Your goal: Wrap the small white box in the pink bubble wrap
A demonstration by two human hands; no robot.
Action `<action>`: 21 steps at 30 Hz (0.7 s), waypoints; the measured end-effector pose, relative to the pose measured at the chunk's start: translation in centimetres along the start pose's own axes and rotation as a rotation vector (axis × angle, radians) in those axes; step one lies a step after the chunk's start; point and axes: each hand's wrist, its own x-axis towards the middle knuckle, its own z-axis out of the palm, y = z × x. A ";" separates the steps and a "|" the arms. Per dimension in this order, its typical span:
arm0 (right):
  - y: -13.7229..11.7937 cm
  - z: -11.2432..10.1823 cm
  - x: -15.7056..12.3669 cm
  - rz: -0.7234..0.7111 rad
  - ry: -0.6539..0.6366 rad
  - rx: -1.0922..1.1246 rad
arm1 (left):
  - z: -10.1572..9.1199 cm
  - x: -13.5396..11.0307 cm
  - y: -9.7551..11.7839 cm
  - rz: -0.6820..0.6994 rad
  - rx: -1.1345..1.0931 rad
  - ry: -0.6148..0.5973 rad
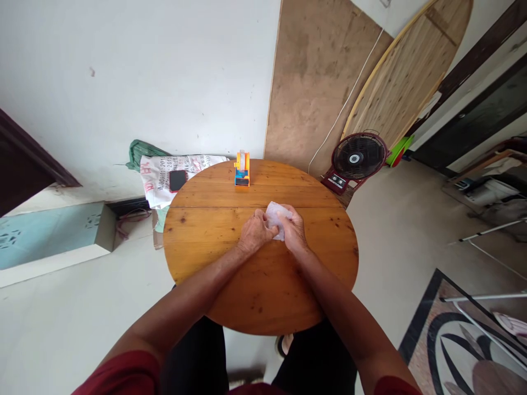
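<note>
Both hands meet over the middle of a round wooden table (263,296), around a small pale, whitish bundle (274,213) that looks like something wrapped in bubble wrap or thin plastic. My right hand (295,227) grips its right side, thumb lying across the front. From the left, my left hand (257,231) closes on the lower left edge with its fingers curled. What is inside the bundle cannot be made out. Beyond the hands, near the table's far edge, stands an orange and blue tape dispenser (242,171) with a roll of clear tape; neither hand touches it.
A dark red electric fan (356,159) stands past the table's right far edge. White printed sacks (156,181) with a black phone-like object (178,180) on them lie at the left far side. A large round wooden board (407,66) leans against the wall.
</note>
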 end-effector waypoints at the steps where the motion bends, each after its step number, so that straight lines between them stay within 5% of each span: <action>1: -0.1 0.0 -0.4 -0.013 -0.007 -0.028 | 0.0 0.0 0.0 -0.003 -0.014 0.001; 8: 0.0 -1.0 -2.2 -0.087 -0.066 -0.166 | 0.6 0.1 -0.8 0.101 -0.136 0.099; 21: 0.7 -2.9 -4.3 -0.378 -0.271 -0.579 | 0.5 0.3 -1.5 0.254 -0.132 0.021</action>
